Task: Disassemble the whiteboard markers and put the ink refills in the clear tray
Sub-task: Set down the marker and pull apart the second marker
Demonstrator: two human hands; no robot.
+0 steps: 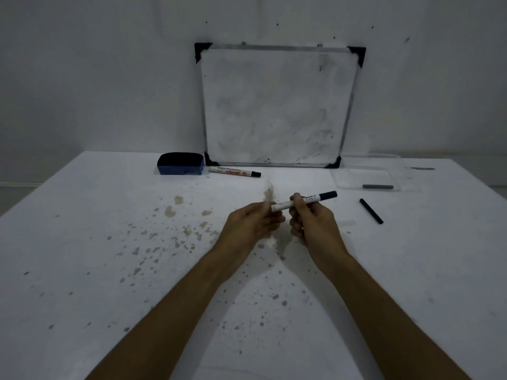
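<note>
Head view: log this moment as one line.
both hands on white marker with black cap | grey refill in clear plastic tray | second white marker untouched

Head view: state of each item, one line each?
Held marker: capped, in both hands.
Left hand: grip on its tail end.
Right hand: grip on its barrel.
Second marker: capped, lying on table.
Clear tray: holds one grey refill.
Black stick: loose on table.

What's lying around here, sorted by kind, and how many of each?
Whiteboard markers: 2 (held marker, marker on table)
Loose dark sticks: 2 (one in clear tray, one on table)
Clear tray: 1
Eraser: 1
Whiteboard: 1
Total: 7
</note>
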